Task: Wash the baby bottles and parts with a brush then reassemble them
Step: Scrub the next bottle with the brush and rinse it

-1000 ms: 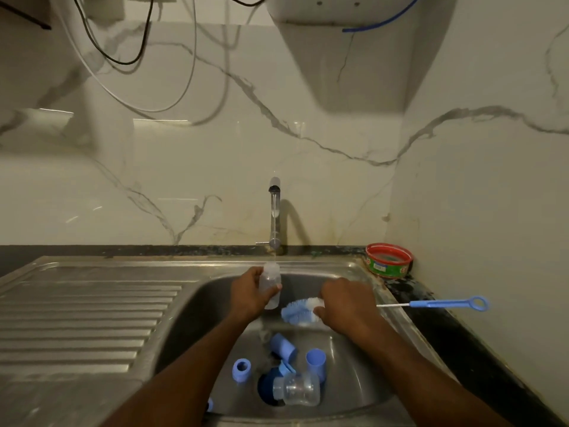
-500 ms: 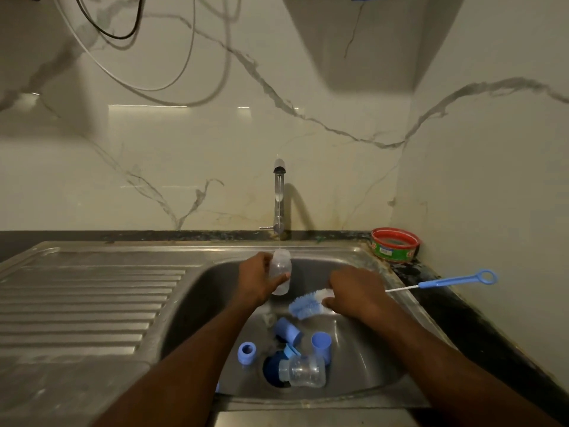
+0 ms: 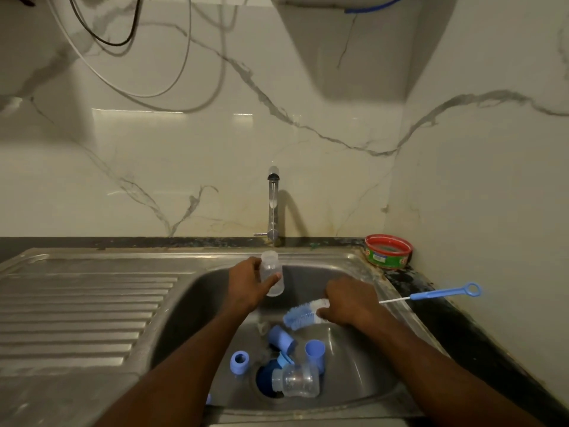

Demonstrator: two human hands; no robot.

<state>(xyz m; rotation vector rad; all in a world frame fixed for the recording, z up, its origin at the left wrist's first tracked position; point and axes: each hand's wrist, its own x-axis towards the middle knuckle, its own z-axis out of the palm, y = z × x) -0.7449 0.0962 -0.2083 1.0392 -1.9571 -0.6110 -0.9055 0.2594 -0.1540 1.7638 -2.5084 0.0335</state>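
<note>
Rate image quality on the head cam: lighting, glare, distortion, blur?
Head view: dim, yellowish light; glare strips on the marble backsplash; the wall unit casts a wide shadow beneath it; wide-angle bend along the sink rim; left hand and clear bottle slightly soft; brush bristles readable.

red tub (image 3: 388, 251), hanging cables (image 3: 129, 72), marble wall (image 3: 154, 164)

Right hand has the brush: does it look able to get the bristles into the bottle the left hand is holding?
Probably yes. The left hand holds the small clear bottle upright with its mouth uncovered, and the right hand grips the bottle brush just beside it with nothing between; the bristles would need turning upward first.
</note>
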